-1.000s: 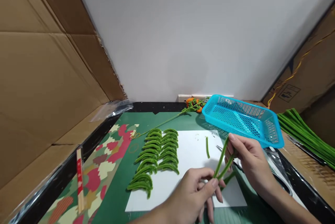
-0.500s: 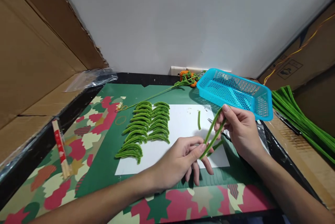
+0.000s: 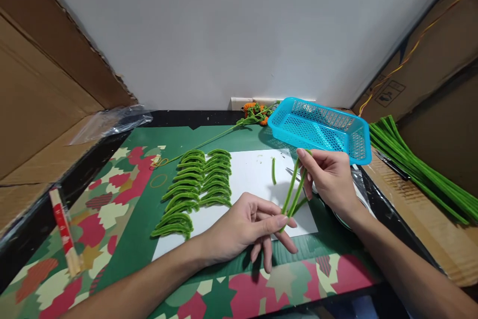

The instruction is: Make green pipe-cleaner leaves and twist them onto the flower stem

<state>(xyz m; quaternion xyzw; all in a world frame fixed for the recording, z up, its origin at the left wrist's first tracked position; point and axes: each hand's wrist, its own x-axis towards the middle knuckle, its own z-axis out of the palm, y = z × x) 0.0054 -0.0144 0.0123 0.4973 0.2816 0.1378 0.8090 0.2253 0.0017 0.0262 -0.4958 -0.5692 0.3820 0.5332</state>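
A folded green pipe cleaner point(image 3: 293, 191) is held between both hands above a white sheet of paper point(image 3: 250, 177). My left hand point(image 3: 246, 227) pinches its lower, bent end between thumb and forefinger. My right hand point(image 3: 328, 179) grips the upper ends with its fingertips. Two rows of bent green pipe-cleaner pieces point(image 3: 197, 182) lie on the left part of the paper. One short green piece point(image 3: 274, 170) lies loose near the paper's middle.
A tilted blue plastic basket point(image 3: 321, 130) rests at the back right. A bundle of long green pipe cleaners point(image 3: 418, 169) lies on cardboard at right. An orange-and-green flower stem point(image 3: 239, 127) lies at the back. Wrapped chopsticks point(image 3: 65, 232) sit far left. Scissors are partly hidden behind my right hand.
The view has tilted down and shifted, so the mat fills more of the frame. Both hands keep hold of the folded pipe cleaner and have drawn slightly nearer to me.
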